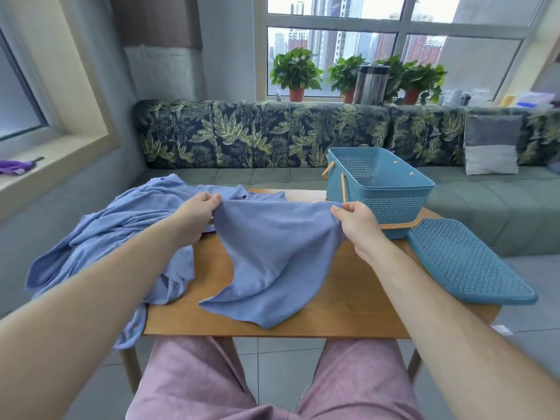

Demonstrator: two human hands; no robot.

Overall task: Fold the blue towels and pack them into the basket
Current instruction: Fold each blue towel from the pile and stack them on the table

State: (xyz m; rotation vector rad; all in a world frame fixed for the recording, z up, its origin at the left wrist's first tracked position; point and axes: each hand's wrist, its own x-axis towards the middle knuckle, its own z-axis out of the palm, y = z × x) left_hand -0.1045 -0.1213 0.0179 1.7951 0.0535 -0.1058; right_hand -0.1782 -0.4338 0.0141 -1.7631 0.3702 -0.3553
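The left hand (194,215) and right hand (357,222) each pinch one corner of a blue towel (272,262) above the surface (348,298).

No readable text, label, brand, number or sign anywhere in view.

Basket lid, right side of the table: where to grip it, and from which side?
Take the lid by its long right rim, coming from the right. It lies flat on the table, so a top grasp finds no edge, but its right side seems to overhang the table edge, leaving room for fingers underneath. The basket crowds its far-left corner.
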